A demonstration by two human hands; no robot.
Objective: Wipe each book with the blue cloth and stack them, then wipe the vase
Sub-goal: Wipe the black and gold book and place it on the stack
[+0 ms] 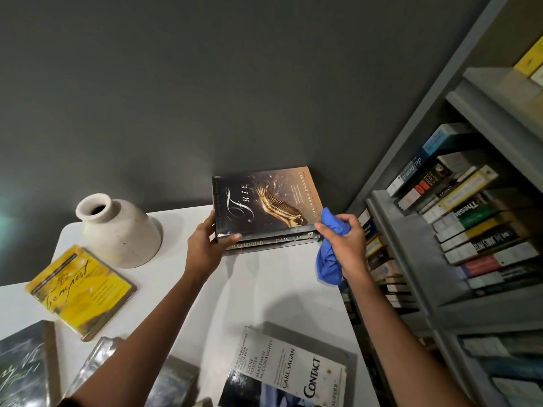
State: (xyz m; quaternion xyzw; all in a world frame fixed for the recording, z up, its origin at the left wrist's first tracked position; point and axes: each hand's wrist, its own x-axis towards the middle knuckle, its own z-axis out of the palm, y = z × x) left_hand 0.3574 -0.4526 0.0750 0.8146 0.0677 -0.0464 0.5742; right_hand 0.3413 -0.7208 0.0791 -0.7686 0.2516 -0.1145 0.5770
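Observation:
A dark book titled Fuse (264, 201) lies on top of another dark book (273, 245) at the far right corner of the white table (264, 286), against the wall. My left hand (205, 242) grips the Fuse book at its near left corner, thumb along the spine. My right hand (343, 239) holds the bunched blue cloth (329, 262) at the book's right end. The pale ceramic vase (117, 227) stands at the far left. A yellow book (82, 289) lies left, and a book titled Contact (288, 374) lies near me.
More dark books lie at the near left (23, 368) and near middle (173, 383) of the table. A grey bookshelf (458, 230) packed with books stands right beside the table's right edge. A dark grey wall (205, 98) runs behind the table.

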